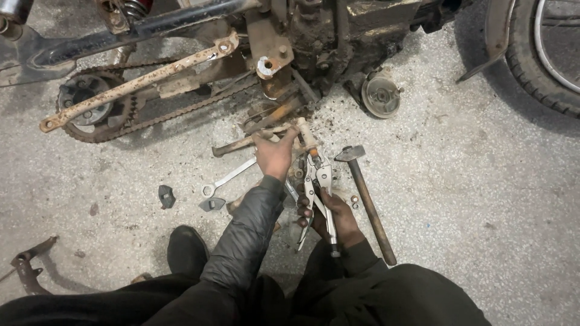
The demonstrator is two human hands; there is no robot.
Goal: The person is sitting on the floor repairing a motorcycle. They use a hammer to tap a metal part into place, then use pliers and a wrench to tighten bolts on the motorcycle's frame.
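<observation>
A single head-worn camera looks steeply down from above a crouching person onto a speckled concrete floor (pixel 483 199), close enough that the person's own dark sleeves and knees fill the bottom edge. It faces forward toward the underside of a rusty motorcycle (pixel 302 36) stretching across the top, with a tyre (pixel 544 60) cut off at the upper right corner.

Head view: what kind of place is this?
Likely a motorcycle repair shop floor: a rusty chain and sprocket on a stripped frame, a hammer on bare concrete, and locking pliers in the right hand.
</observation>
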